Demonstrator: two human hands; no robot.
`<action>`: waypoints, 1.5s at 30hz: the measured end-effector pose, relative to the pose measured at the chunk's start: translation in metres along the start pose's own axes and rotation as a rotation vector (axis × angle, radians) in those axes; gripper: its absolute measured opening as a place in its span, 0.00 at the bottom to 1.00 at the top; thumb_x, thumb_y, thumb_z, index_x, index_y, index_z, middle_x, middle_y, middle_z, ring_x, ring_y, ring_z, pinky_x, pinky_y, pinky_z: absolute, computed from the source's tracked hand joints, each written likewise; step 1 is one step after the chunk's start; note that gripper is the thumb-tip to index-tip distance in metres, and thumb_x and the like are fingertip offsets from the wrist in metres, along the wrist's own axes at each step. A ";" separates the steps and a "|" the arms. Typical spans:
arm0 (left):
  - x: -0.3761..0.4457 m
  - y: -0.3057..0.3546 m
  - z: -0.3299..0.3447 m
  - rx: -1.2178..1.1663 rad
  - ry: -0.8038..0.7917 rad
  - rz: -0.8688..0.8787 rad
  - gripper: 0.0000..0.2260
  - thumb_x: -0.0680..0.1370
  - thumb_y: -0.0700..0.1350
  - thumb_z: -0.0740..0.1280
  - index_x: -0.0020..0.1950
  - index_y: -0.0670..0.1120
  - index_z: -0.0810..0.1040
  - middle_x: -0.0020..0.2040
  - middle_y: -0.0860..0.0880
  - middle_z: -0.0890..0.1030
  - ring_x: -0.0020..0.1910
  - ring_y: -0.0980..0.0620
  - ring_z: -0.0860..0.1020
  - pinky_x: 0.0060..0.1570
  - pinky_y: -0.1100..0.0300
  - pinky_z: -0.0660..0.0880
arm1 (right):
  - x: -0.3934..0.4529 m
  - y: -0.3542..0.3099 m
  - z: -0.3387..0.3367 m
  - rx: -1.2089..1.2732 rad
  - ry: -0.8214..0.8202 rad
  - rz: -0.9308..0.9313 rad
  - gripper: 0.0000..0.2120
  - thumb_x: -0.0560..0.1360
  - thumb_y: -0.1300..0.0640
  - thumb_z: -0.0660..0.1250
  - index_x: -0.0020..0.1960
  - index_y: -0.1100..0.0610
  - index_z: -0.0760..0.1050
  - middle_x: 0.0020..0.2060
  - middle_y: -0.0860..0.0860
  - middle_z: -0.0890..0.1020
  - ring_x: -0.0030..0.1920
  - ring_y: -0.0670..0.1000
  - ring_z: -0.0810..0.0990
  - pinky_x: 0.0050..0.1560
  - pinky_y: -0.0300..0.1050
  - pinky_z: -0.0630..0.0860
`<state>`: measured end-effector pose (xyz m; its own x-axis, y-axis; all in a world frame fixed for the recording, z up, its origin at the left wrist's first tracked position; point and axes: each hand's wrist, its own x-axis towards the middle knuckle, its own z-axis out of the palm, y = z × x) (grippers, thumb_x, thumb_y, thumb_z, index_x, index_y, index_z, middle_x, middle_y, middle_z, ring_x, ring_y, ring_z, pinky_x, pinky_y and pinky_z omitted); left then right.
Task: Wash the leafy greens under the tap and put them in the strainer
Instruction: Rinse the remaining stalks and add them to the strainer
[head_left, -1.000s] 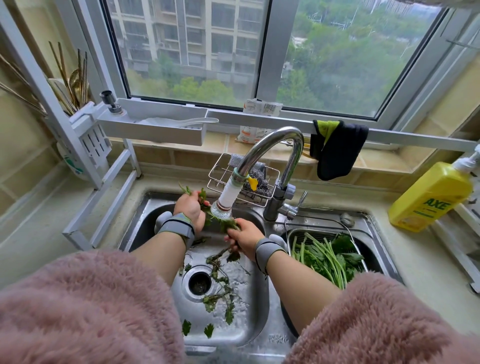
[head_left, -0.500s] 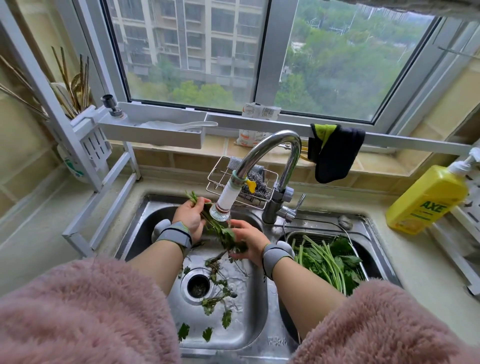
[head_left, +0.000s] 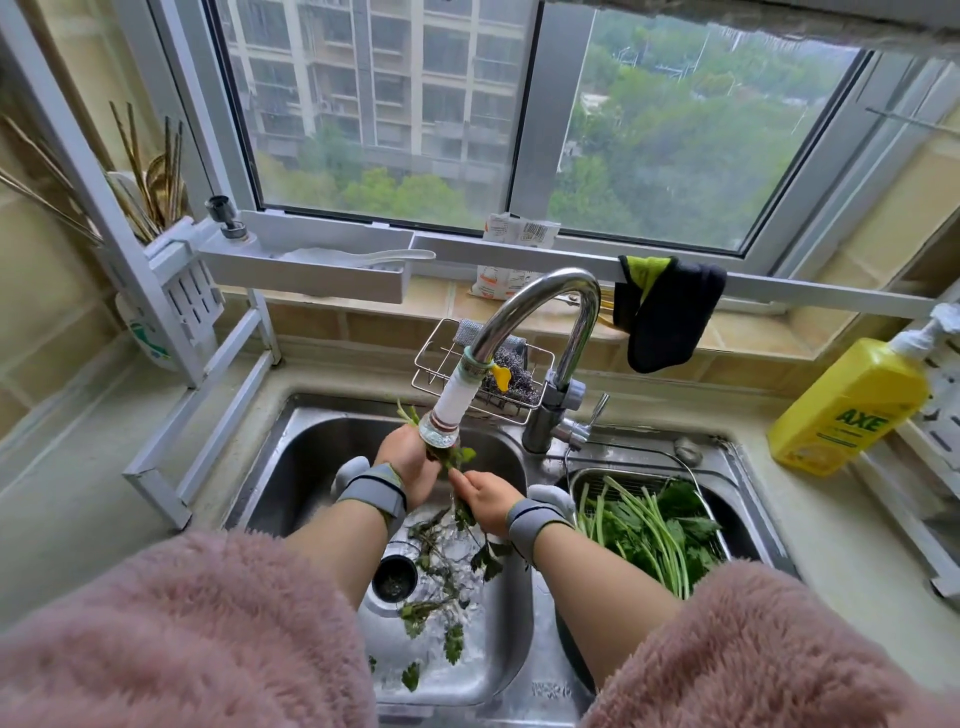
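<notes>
head view: over the left basin of the steel sink (head_left: 291, 467), the left hand (head_left: 408, 457) grips the stalk end of a small bunch of leafy greens (head_left: 457, 460), its stem tips poking up past the fingers just beside the tap's white filter nozzle (head_left: 451, 410). the bunch runs from that hand down and to the right, right under the nozzle, into the right hand (head_left: 480, 496), whose fingers are curled round its leafy end; wet leaves hang below that hand. loose sprigs (head_left: 434, 587) lie on the basin floor around the drain (head_left: 395, 579). more washed greens (head_left: 644, 525) lie in the wire strainer (head_left: 691, 470) set in the right basin. a yellow dish soap bottle (head_left: 852, 405) stands on the counter (head_left: 852, 551).
</notes>
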<state>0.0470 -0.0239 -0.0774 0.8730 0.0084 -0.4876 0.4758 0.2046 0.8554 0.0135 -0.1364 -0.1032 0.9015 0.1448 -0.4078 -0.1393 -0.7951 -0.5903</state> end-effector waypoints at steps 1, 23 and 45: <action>-0.002 -0.003 0.001 -0.038 -0.039 -0.040 0.09 0.79 0.33 0.57 0.42 0.45 0.68 0.38 0.49 0.70 0.39 0.52 0.69 0.43 0.66 0.67 | 0.000 0.002 0.000 -0.014 -0.009 0.012 0.20 0.83 0.51 0.49 0.32 0.53 0.59 0.30 0.47 0.64 0.42 0.51 0.66 0.41 0.40 0.59; -0.010 -0.013 -0.002 0.008 -0.096 -0.137 0.07 0.81 0.39 0.58 0.57 0.41 0.74 0.40 0.44 0.76 0.38 0.49 0.75 0.41 0.55 0.74 | -0.001 0.002 -0.016 0.574 0.174 -0.069 0.20 0.71 0.71 0.66 0.62 0.65 0.72 0.51 0.58 0.79 0.51 0.49 0.75 0.52 0.42 0.75; -0.019 -0.006 -0.021 0.099 -0.148 -0.098 0.10 0.78 0.34 0.60 0.47 0.47 0.77 0.40 0.47 0.77 0.37 0.52 0.73 0.40 0.62 0.71 | 0.006 -0.009 -0.009 0.300 0.199 -0.045 0.09 0.77 0.57 0.64 0.40 0.58 0.79 0.35 0.54 0.81 0.36 0.48 0.76 0.42 0.41 0.76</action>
<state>0.0255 -0.0050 -0.0774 0.8246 -0.1519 -0.5449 0.5613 0.0997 0.8216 0.0243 -0.1338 -0.0941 0.9675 0.0349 -0.2503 -0.1848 -0.5778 -0.7950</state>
